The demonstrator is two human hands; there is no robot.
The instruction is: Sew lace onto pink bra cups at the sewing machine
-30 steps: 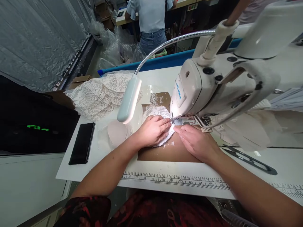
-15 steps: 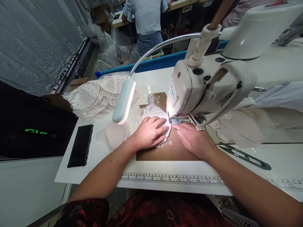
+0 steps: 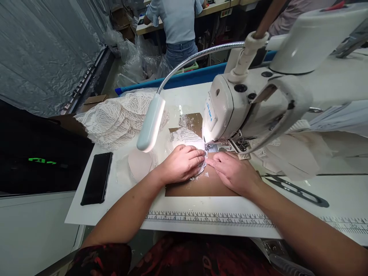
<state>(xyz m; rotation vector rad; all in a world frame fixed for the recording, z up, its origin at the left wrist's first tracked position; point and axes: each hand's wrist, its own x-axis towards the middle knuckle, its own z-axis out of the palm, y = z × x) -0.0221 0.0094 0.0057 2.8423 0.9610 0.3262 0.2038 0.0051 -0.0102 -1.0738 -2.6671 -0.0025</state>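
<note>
A white lace piece [image 3: 185,138] lies under the needle end of a white sewing machine [image 3: 220,109]. My left hand [image 3: 184,163] rests flat across it, fingers stretched over the lace and pointing at the needle. On the right, my right hand [image 3: 234,170] has its fingers bent and drawn together, with a fingertip at the lace's scalloped edge; the exact grip is partly hidden. Beneath both hands is a brown sheet [image 3: 201,188] on the machine bed. A lamp head [image 3: 151,122] on a bendy neck lights the spot.
Lace pieces are piled [image 3: 115,119] at the back left. Pale rounded pieces [image 3: 140,165] and a black phone [image 3: 97,178] lie left. Thread snips [image 3: 297,190] and more pale pieces [image 3: 290,157] are right. A ruler strip [image 3: 198,219] runs along the front. Another person [image 3: 179,23] sits beyond.
My right hand has shifted slightly left and toward me, its fingers now more bent and touching the lace edge. My left hand has moved only a little with the lace.
</note>
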